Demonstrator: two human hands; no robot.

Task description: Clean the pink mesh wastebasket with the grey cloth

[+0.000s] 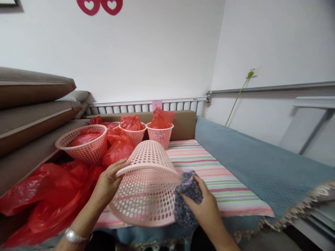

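A large pale pink perforated plastic basket [151, 166] lies tipped on its side, its open mouth facing me. My left hand [111, 177] grips the rim at its left, fingers on the outside. In my right hand [202, 200] is a fuzzy grey cleaning cloth [187, 198] with a lilac edge, pressed against the right side of the rim. The inside of the basket shows nothing in it. Beneath it lies a striped cloth [222, 184] on the sofa seat.
Several pink baskets stand behind, including one holding a red bag [160, 120] and a wider basket [86, 143] at left. Loose red plastic bags [57, 188] lie at front left. Stacked cushions [34, 115] rise on the left; a blue-covered armrest [251, 150] runs along the right.
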